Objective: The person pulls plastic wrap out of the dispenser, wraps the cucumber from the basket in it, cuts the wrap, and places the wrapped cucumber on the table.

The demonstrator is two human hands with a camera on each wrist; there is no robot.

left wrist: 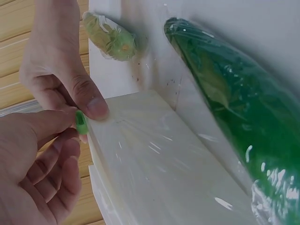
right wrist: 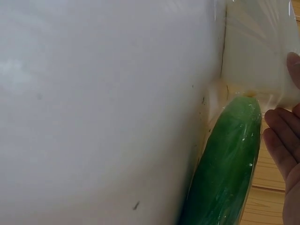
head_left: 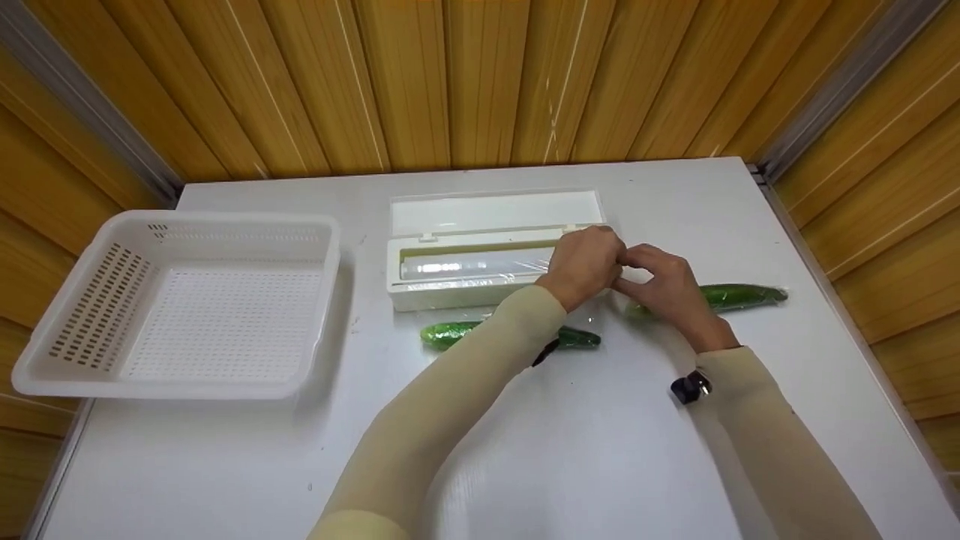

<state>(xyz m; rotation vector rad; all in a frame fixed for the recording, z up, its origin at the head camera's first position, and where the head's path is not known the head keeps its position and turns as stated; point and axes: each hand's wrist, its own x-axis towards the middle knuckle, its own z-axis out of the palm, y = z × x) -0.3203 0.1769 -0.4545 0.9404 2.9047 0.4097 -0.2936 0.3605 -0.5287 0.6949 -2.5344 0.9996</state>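
At the right end of a white cling film dispenser (head_left: 427, 298), both hands meet. With its fingertips my left hand (left wrist: 23, 159) pinches a small green slider (left wrist: 81, 123) at the dispenser's edge. My right hand (head_left: 664, 289) grips the same corner, its thumb pressing on the film-covered front and its other fingers bent behind, partly hidden. Clear film stretches over the dispenser, whose film roll (head_left: 472, 264) shows inside. A film-wrapped cucumber (head_left: 450, 334) lies in front, partly behind my left sleeve. Another wrapped cucumber (head_left: 742, 298) lies beyond my right hand.
To the left stands a white plastic basket (head_left: 322, 300) with slotted sides. The dispenser's lid (head_left: 495, 212) is folded back behind it. A wood-panelled wall (head_left: 480, 90) rises along the back of the white table (head_left: 585, 450).
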